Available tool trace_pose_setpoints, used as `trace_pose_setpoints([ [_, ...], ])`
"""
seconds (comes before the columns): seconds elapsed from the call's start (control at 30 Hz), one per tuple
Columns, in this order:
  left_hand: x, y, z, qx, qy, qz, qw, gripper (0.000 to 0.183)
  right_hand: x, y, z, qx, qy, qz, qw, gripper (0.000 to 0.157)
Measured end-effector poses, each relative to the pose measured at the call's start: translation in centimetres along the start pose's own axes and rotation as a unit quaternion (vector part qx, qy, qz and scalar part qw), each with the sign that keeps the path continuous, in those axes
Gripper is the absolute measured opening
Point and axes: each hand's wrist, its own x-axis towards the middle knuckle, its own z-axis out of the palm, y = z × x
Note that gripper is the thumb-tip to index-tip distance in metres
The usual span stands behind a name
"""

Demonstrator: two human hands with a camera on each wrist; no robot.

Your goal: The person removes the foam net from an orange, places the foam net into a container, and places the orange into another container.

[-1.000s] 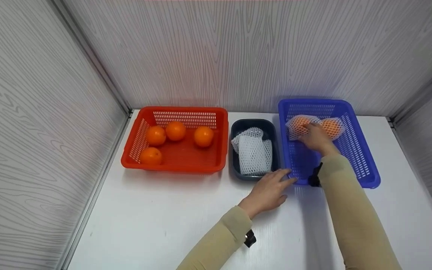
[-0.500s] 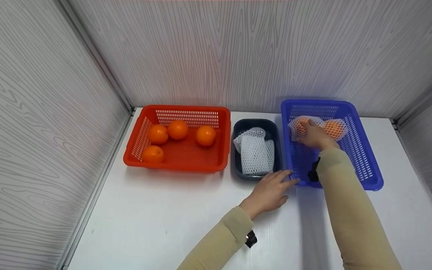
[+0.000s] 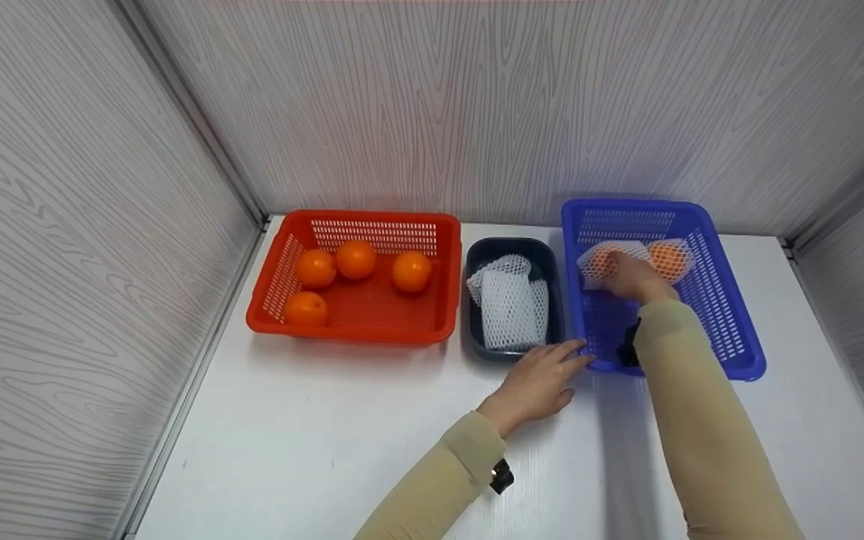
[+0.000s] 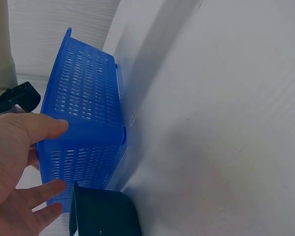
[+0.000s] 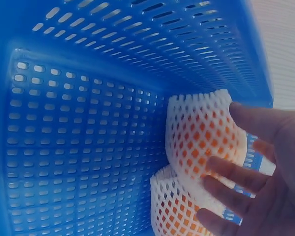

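In the head view, my right hand (image 3: 633, 276) reaches into the blue basket (image 3: 724, 300), its fingers at an orange in a white foam net (image 3: 612, 262). The right wrist view shows these fingers extended and spread in front of the netted orange (image 5: 204, 132), the thumb tip by the net's edge. A second netted orange (image 3: 670, 260) lies beside it. My left hand (image 3: 533, 386) is at the basket's near left corner, fingers spread and touching the rim. In the left wrist view the thumb (image 4: 49, 127) lies over the basket's outer wall.
A dark tray (image 3: 477, 345) with several folded white foam nets (image 3: 511, 311) stands left of the blue basket. Farther left, a red basket (image 3: 372, 336) holds several bare oranges (image 3: 411, 271). Panel walls (image 3: 432, 112) enclose the white table (image 3: 327, 435) at the back and sides.
The netted orange under my right hand has shifted slightly toward me, and its net has turned. The right fingers moved a little with it. My left hand stays at the basket corner.
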Motion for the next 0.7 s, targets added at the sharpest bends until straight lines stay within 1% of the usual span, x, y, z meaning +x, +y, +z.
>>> trace_pose_setpoints([
  [0.07, 0.01, 0.00, -0.05, -0.003, -0.001, 0.000, 1.0000, 0.057, -0.03, 0.06, 0.00, -0.004, 0.018, -0.001, 1.000, 0.050],
  [0.17, 0.06, -0.02, -0.12, -0.007, -0.004, -0.001, 1.0000, 0.057, -0.13, 0.15, -0.07, -0.007, 0.057, -0.006, 0.998, 0.036],
  [0.23, 0.11, -0.04, -0.13, -0.009, -0.005, -0.002, 0.9999, 0.057, -0.15, 0.19, -0.11, -0.010, 0.079, -0.008, 0.997, 0.034],
  [0.3, 0.20, -0.05, -0.14, -0.009, -0.003, -0.002, 1.0000, 0.057, -0.10, 0.22, -0.13, -0.020, 0.085, -0.014, 0.996, 0.042],
  [0.33, 0.23, -0.05, -0.12, -0.009, -0.002, -0.002, 1.0000, 0.057, -0.06, 0.20, -0.10, -0.024, 0.081, -0.018, 0.996, 0.047],
  [0.4, 0.29, -0.06, -0.08, -0.007, 0.001, -0.001, 1.0000, 0.056, 0.17, 0.24, 0.04, -0.039, 0.064, -0.030, 0.997, 0.062],
  [0.47, 0.35, -0.06, -0.04, -0.005, 0.006, 0.001, 1.0000, 0.056, 0.38, 0.25, 0.22, -0.049, 0.045, -0.038, 0.997, 0.072],
  [0.57, 0.31, -0.07, 0.04, -0.012, 0.008, 0.003, 0.9999, 0.057, 0.51, 0.18, 0.41, -0.052, 0.037, -0.037, 0.997, 0.076],
  [0.7, 0.10, -0.14, 0.09, -0.028, 0.005, 0.000, 0.9996, 0.058, 0.20, -0.08, 0.38, -0.053, 0.042, -0.026, 0.997, 0.072],
])
